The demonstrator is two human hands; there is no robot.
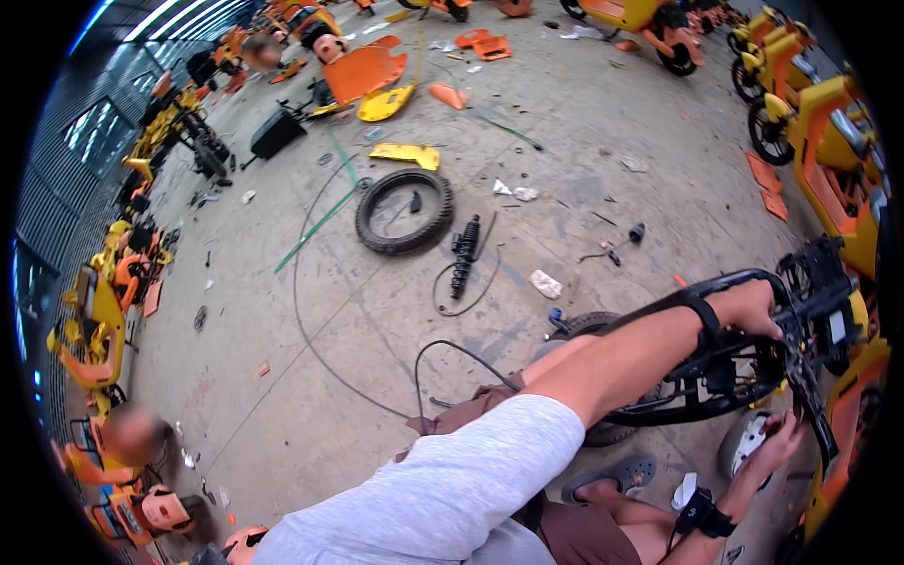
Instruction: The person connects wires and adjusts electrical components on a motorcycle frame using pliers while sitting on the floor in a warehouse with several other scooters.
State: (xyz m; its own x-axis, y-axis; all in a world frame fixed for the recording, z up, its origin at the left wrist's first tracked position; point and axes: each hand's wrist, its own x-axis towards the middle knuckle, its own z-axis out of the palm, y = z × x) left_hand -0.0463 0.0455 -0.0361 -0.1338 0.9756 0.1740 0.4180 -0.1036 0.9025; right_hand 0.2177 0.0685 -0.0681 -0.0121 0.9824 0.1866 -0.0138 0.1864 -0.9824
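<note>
My left hand (749,306) is closed around a curved black frame tube (716,282) of a stripped two-wheeler at the right, with the arm stretched across the view. A black strap circles that wrist. Lower down, my right hand (780,441) reaches up under the frame and touches a black rod (812,414) beside a pale round hub (744,438). Its fingers are partly hidden, so its grip is unclear. A black wheel (603,325) of the same machine sits behind my knee.
On the concrete floor lie a loose black tyre (405,212), a coil shock absorber (464,252), looping cables (301,311) and yellow (405,153) and orange panels (363,71). Yellow-orange bikes (819,141) stand at right. Another person (132,438) crouches at lower left.
</note>
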